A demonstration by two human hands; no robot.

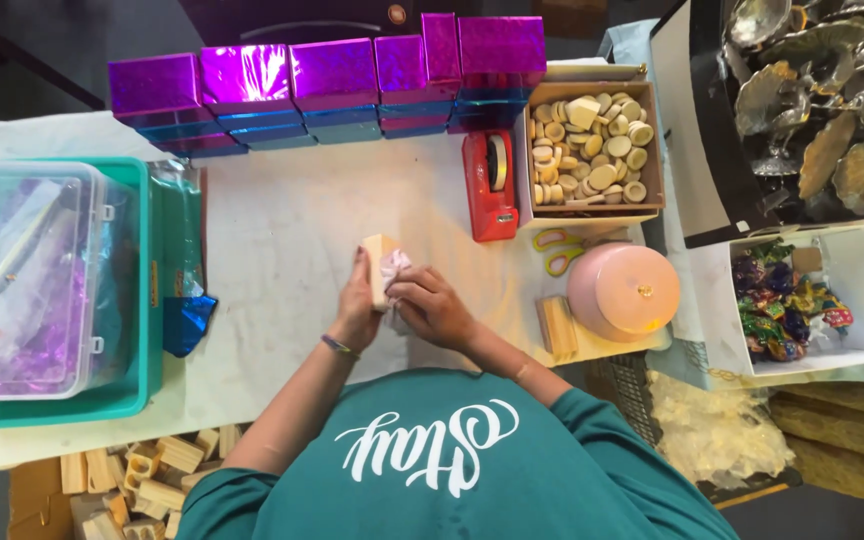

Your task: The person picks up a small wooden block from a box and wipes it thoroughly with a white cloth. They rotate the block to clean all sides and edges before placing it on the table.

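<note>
My left hand (357,305) grips a small pale wooden block (378,260) upright over the white table cover (272,230). My right hand (432,305) presses a crumpled pinkish-white cloth (395,264) against the block's right face. Both hands meet at the middle of the table. A purple band sits on my left wrist.
Shiny purple and blue wrapped boxes (332,85) line the far edge. A red tape dispenser (490,185), a box of wooden discs (590,150), scissors (557,250) and a pink round tin (624,290) lie right. A clear lidded bin (27,280) stands left; wooden blocks (147,475) below.
</note>
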